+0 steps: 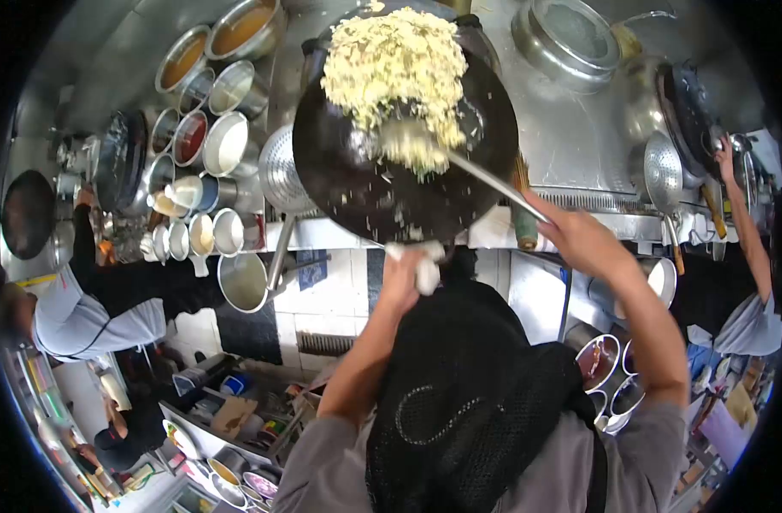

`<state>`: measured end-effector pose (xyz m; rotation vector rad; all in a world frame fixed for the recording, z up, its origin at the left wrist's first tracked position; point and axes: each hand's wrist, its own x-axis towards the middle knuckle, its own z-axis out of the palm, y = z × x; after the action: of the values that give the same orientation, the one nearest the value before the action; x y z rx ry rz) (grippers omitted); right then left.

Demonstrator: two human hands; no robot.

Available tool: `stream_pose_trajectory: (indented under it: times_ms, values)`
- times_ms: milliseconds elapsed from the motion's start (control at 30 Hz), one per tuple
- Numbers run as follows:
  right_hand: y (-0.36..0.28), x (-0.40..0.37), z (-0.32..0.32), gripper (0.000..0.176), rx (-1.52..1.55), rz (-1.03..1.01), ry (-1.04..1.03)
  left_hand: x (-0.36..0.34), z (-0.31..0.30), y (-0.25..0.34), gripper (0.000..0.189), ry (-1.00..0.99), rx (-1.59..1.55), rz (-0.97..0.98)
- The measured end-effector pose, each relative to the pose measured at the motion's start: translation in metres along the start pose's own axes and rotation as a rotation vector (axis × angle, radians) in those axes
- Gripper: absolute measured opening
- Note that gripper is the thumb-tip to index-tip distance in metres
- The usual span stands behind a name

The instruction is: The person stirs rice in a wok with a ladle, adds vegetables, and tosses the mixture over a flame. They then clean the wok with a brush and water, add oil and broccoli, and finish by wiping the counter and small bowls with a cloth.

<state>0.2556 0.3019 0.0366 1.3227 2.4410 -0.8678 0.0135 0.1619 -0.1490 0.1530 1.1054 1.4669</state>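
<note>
A large black wok [340, 162] sits at the stove in the upper middle. Pale yellow fried rice with green bits [395, 64] is heaped at its far side, partly over the rim, and loose grains dot the near side. My right hand [579, 239] is closed around the long handle of a ladle [485, 175]. The ladle's bowl, smeared by motion, meets the near edge of the rice. My left hand [404, 278] grips a folded white cloth [427, 269] at the wok's near rim; the wok's handle under the cloth is hidden.
Left of the wok stand a perforated strainer [284, 171] and several metal containers, including one with red sauce [189, 138]. A lidded pot [570, 38] is at the upper right, with a bamboo brush [523, 205] below. Other people work at both sides, one with an arm [746, 227] raised.
</note>
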Motion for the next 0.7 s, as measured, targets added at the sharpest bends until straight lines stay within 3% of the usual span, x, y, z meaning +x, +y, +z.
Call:
stream_pose_trajectory:
  times_ms: [33, 67, 100, 133, 167, 233, 300, 367, 433, 467, 500, 600, 633, 667, 700]
  values:
    - [0.006, -0.013, -0.019, 0.052, 0.017, -0.077, -0.041, -0.023, 0.029, 0.024, 0.035, 0.095, -0.026, 0.094]
    - [0.004, -0.025, -0.038, 0.051, 0.025, -0.138, -0.074, -0.025, 0.029, 0.047, 0.036, -0.006, 0.087, -0.049]
    - [0.002, -0.038, -0.055, 0.05, 0.034, -0.198, -0.108, -0.022, 0.046, 0.074, 0.029, 0.085, 0.047, -0.168]
    - [-0.018, -0.035, -0.074, 0.049, -0.029, -0.095, -0.137, -0.02, 0.081, 0.113, 0.023, 0.059, -0.027, -0.164]
    - [-0.031, -0.028, -0.085, 0.048, -0.094, 0.01, -0.157, 0.008, 0.077, 0.118, 0.019, -0.007, -0.031, -0.101]
    - [-0.006, 0.025, -0.036, 0.048, -0.247, -0.025, 0.096, 0.053, 0.066, 0.085, 0.019, 0.07, -0.024, -0.061]
    - [0.003, 0.058, 0.002, 0.051, -0.28, 0.072, 0.131, 0.043, 0.044, 0.014, 0.022, 0.178, -0.007, 0.059]
    - [0.013, 0.042, 0.017, 0.052, -0.025, 0.004, 0.143, 0.039, -0.024, -0.041, 0.029, 0.008, 0.019, -0.063]
    - [0.0, 0.001, -0.022, 0.056, -0.009, -0.01, -0.037, -0.017, 0.013, 0.004, 0.037, 0.085, 0.057, 0.032]
    - [0.0, -0.013, -0.041, 0.056, -0.025, -0.06, -0.063, -0.025, 0.031, 0.037, 0.028, 0.031, 0.063, -0.049]
    - [0.003, -0.024, -0.051, 0.056, -0.047, -0.114, -0.113, -0.017, 0.026, 0.052, 0.032, -0.006, 0.188, -0.201]
    - [-0.015, -0.008, -0.072, 0.055, -0.197, -0.057, -0.059, 0.033, 0.078, 0.106, 0.015, 0.049, -0.026, -0.081]
    - [-0.012, 0.014, -0.06, 0.053, -0.258, -0.045, -0.006, 0.057, 0.072, 0.098, 0.016, 0.043, 0.002, -0.042]
    - [-0.001, 0.043, -0.037, 0.051, -0.326, -0.039, 0.058, 0.058, 0.07, 0.074, 0.018, 0.222, 0.089, -0.069]
    - [0.01, 0.062, -0.019, 0.051, -0.366, -0.028, 0.101, 0.061, 0.039, 0.029, 0.02, 0.128, 0.009, 0.065]
